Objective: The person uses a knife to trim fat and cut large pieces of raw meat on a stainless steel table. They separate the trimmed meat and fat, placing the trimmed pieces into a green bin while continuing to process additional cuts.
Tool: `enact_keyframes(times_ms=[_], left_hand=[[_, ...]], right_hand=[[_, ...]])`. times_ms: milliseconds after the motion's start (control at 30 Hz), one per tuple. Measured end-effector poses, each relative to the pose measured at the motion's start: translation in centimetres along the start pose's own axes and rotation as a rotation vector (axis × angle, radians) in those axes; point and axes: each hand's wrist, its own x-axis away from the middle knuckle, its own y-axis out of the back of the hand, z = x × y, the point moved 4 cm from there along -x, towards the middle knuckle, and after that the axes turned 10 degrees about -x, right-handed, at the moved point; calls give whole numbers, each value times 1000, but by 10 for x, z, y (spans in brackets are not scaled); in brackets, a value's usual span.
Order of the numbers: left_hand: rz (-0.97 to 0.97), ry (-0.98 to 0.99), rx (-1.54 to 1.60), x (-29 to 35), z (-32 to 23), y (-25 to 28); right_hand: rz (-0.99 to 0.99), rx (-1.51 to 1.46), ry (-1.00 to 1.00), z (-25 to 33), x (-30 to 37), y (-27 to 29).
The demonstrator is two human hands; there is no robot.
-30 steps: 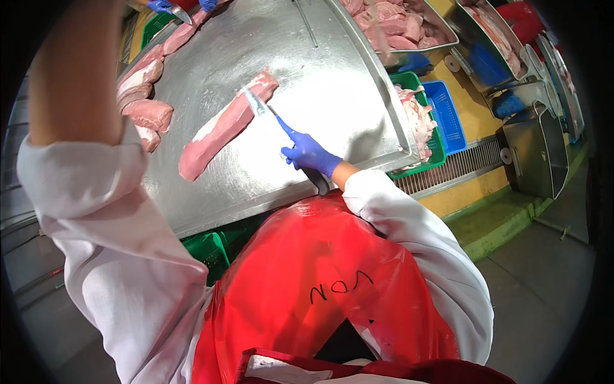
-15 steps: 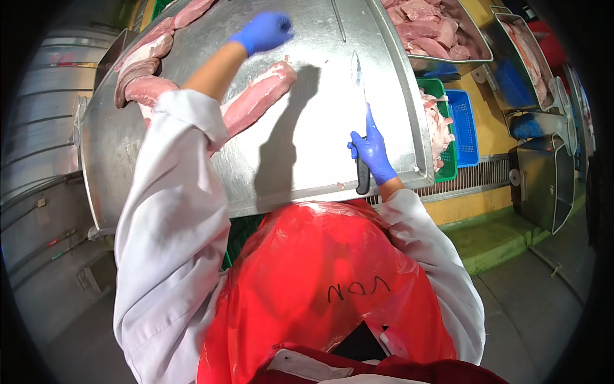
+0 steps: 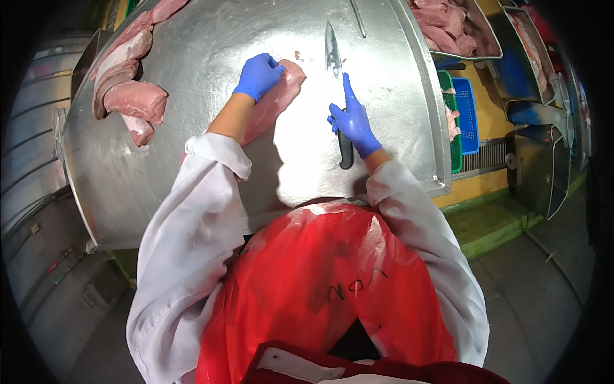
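"Your left hand (image 3: pixel 259 77), how did it stand?"

"Its gloved fingers were curled in at the upper end of the long piece of meat (image 3: pixel 274 105). Whether you were clamped on it or only resting there, I couldn't tell."

"So where did the meat lie from your hand?"

"It ran from just under and beside your fingers down toward you, slanting left. Your forearm and sleeve hid much of it; a bit of the lower end peeped out past the cuff."

"And how did it look?"

"Pale pink, moist, thick, with whiter streaks along the top."

"What about your right hand (image 3: pixel 355 126)?"

"Closed around the black handle of the knife (image 3: pixel 332 56), index finger stretched toward the blade. The tip pointed away from you, and the blade was apart from the meat, to its right."

"Farther out?"

"All that was on your metal table (image 3: pixel 192 73). More cuts (image 3: pixel 135 100) lay bunched along its left side; past its right edge you had a green basket (image 3: pixel 456 161) and a blue basket (image 3: pixel 469 121)."
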Motion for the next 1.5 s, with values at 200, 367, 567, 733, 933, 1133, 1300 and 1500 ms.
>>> enact_keyframes(times_ms=[200,367,567,733,933,1133,1300,1500], left_hand=[[25,99,-167,0,-10,-5],[-17,213,-187,4,-35,-1],[-61,139,-1,0,0,-13],[-50,123,214,11,-5,-11],[22,114,186,10,3,-10],[62,-12,-17,-1,-22,10],[151,-69,159,-8,-1,31],[312,-31,453,1,-41,44]], right_hand=[[-15,101,10,-7,-40,-22],[-71,149,29,-6,-55,-19],[-30,123,69,-7,-49,-20],[117,281,181,12,-63,-45],[345,211,-60,-9,26,-30],[189,78,-6,19,-59,-62],[362,45,-8,10,13,-76],[157,111,116,2,-65,-97]])
